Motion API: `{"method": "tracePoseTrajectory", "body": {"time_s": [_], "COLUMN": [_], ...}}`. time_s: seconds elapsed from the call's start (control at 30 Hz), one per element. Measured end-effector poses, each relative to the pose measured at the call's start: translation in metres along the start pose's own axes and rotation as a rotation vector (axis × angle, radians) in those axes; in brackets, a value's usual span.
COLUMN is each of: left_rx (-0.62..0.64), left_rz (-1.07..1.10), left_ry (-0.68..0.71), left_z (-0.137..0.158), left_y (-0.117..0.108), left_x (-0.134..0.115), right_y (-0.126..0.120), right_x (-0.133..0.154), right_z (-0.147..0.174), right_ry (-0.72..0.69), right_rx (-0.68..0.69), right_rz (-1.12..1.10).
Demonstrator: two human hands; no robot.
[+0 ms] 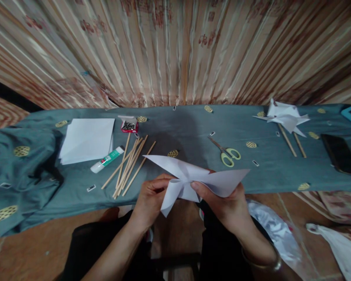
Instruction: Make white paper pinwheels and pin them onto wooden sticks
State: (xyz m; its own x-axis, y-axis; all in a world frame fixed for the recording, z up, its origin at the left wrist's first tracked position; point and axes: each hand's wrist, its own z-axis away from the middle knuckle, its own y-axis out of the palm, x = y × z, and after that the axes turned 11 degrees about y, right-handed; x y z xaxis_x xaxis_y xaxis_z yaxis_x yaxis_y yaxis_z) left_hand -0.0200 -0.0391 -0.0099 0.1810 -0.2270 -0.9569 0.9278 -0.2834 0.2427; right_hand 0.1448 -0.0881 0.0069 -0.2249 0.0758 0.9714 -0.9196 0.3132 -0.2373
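Observation:
A white paper pinwheel [190, 177] is held between both hands, over the near edge of the cloth-covered table. My right hand [226, 203] is closed on it, its thumb pressing near the centre where the folded blades meet. At the lower left blade, my left hand [153, 199] pinches the paper; its fingertips are partly hidden behind it. Beyond the hands lie scissors [228, 154] with pale green handles. Left of the pinwheel is a loose pile of wooden sticks [131, 166], beside a glue tube [107, 159].
A stack of white paper [87, 138] lies at the left, near an open red box [129, 124] of small metal pieces. Two pinwheels on sticks [288, 117] rest at the right, near a dark phone [341, 154]. A curtain [175, 54] hangs behind the table.

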Motion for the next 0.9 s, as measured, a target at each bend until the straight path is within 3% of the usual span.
{"method": "tracePoseTrajectory", "body": {"time_s": [0.23, 0.4, 0.67, 0.9], "left_rx": [0.113, 0.128, 0.001, -0.122], "left_rz": [-0.052, -0.074, 0.029, 0.119], "left_ry": [0.104, 0.095, 0.042, -0.103], "left_z": [0.000, 0.000, 0.015, 0.041], "left_y": [-0.006, -0.008, -0.007, -0.005], "left_x": [0.002, 0.005, 0.035, 0.054], "right_y": [-0.002, -0.002, 0.006, 0.010], "right_x": [-0.003, -0.010, -0.028, -0.045], "right_z": [-0.005, -0.009, -0.016, -0.015], "right_ry": [0.202, 0.340, 0.508, 0.631], "right_rx": [0.036, 0.080, 0.177, 0.329], "right_rz": [-0.074, -0.158, -0.334, -0.196]}}
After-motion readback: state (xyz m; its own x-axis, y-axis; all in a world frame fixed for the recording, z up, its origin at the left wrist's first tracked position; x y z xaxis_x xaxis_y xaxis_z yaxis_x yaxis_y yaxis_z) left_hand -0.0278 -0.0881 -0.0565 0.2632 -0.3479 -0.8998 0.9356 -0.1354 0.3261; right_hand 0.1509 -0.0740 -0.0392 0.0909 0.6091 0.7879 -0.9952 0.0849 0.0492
